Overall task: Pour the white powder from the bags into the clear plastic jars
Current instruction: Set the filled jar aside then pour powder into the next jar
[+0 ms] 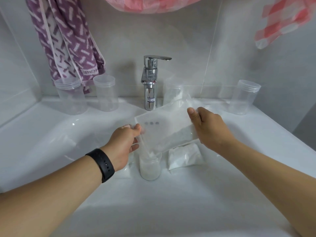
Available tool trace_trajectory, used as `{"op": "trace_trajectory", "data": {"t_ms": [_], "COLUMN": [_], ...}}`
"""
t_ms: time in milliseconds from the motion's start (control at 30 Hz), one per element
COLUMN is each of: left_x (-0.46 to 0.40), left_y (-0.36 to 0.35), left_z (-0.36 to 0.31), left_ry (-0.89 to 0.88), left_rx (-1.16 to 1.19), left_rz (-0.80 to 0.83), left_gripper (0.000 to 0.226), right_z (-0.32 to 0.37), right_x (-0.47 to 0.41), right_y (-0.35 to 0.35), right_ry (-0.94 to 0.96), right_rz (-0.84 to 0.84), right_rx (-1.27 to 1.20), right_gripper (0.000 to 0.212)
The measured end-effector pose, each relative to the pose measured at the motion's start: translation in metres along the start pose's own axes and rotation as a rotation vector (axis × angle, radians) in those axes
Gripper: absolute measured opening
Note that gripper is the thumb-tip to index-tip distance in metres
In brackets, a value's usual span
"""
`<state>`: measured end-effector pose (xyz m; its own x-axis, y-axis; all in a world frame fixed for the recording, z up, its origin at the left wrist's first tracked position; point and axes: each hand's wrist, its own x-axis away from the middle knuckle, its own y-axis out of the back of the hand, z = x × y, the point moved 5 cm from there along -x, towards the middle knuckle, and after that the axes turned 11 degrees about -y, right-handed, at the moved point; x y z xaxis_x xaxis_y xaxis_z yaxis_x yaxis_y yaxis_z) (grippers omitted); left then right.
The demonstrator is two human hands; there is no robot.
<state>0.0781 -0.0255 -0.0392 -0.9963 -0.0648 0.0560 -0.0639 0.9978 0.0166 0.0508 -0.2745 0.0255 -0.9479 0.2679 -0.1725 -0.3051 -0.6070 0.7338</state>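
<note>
Both hands hold a clear plastic bag (164, 127) of white powder tilted over a clear jar (150, 166) that stands in the white sink. My left hand (124, 142) grips the bag's lower left corner, right by the jar's mouth. My right hand (208, 127) holds the raised right end. Powder runs from the low corner into the jar, which is partly filled. A second bag of powder (185, 157) lies just right of the jar. Another bag (125, 171) shows under my left wrist.
Two empty clear jars (71, 96) (106, 93) stand at the back left under a purple towel (68, 40). Another empty jar (244, 97) stands back right. A chrome tap (150, 84) rises behind the bag, with a jar (172, 94) holding powder beside it. Pink checked cloth (287, 19) hangs above.
</note>
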Motion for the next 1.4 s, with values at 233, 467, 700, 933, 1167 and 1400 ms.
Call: {"op": "trace_trajectory", "data": {"t_ms": [233, 467, 700, 933, 1167, 1400], "left_x": [0.006, 0.008, 0.012, 0.013, 0.016, 0.020], "left_y": [-0.001, 0.001, 0.000, 0.000, -0.001, -0.001], "left_z": [-0.002, -0.002, -0.007, -0.009, -0.010, -0.012], "left_ry": [-0.006, 0.006, 0.023, 0.031, 0.050, 0.085], "left_rx": [0.033, 0.031, 0.043, 0.039, 0.043, 0.088], "left_rz": [-0.037, -0.055, -0.085, -0.073, -0.084, -0.065], "left_gripper": [0.020, 0.024, 0.026, 0.026, 0.024, 0.023], "right_z": [0.004, 0.009, 0.008, 0.011, 0.013, 0.015], "right_x": [0.002, 0.006, 0.006, 0.010, 0.013, 0.015], "right_y": [0.008, 0.008, 0.010, 0.014, 0.016, 0.018], "right_ry": [0.061, 0.121, 0.100, 0.084, 0.085, 0.090], "right_rz": [-0.104, -0.148, -0.165, -0.172, -0.174, -0.176], "right_rx": [-0.145, -0.246, -0.274, -0.316, -0.389, -0.416], "right_gripper": [0.055, 0.061, 0.059, 0.050, 0.045, 0.036]}}
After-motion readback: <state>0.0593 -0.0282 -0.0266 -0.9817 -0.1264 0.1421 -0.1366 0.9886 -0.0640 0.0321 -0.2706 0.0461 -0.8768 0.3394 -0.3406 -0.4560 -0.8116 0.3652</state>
